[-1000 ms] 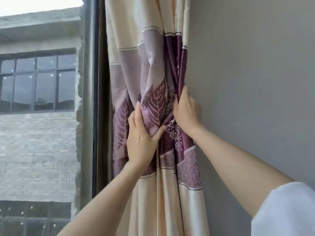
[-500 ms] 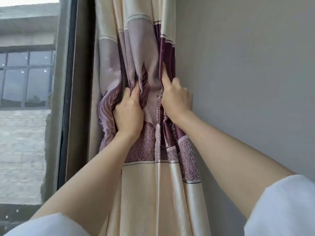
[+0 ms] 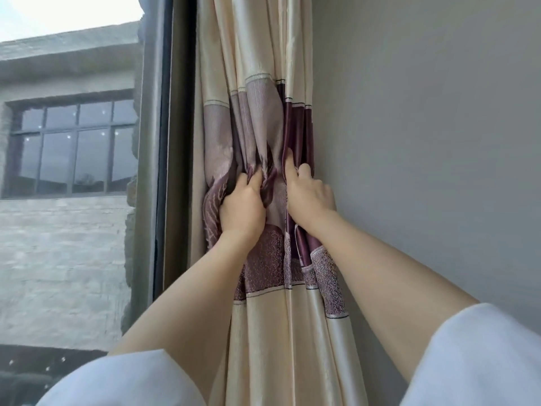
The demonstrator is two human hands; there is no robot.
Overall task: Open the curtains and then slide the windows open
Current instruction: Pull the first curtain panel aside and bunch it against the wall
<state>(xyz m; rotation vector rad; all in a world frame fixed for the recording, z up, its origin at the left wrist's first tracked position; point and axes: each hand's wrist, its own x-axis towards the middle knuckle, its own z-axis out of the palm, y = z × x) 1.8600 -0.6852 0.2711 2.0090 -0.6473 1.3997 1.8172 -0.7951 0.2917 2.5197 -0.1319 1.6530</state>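
Note:
A cream curtain [image 3: 263, 332] with a purple leaf-patterned band hangs bunched into folds against the right-hand wall. My left hand [image 3: 241, 208] is clenched into the folds at the purple band, fingers buried in the cloth. My right hand [image 3: 310, 194] presses the curtain's right edge toward the wall, index finger pointing up along a dark purple fold. To the curtain's left stands the dark window frame [image 3: 167, 142], with glass [image 3: 67, 230] beyond it. No window handle shows.
A plain grey wall [image 3: 424, 142] fills the right side, touching the curtain's edge. Through the glass I see a neighbouring stone building with a gridded window [image 3: 73, 148]. My white sleeves cover the bottom corners.
The curtain has been gathered tighter toward the wall. My left hand went from flat on the cloth to clenched in the folds, and both hands sit closer together.

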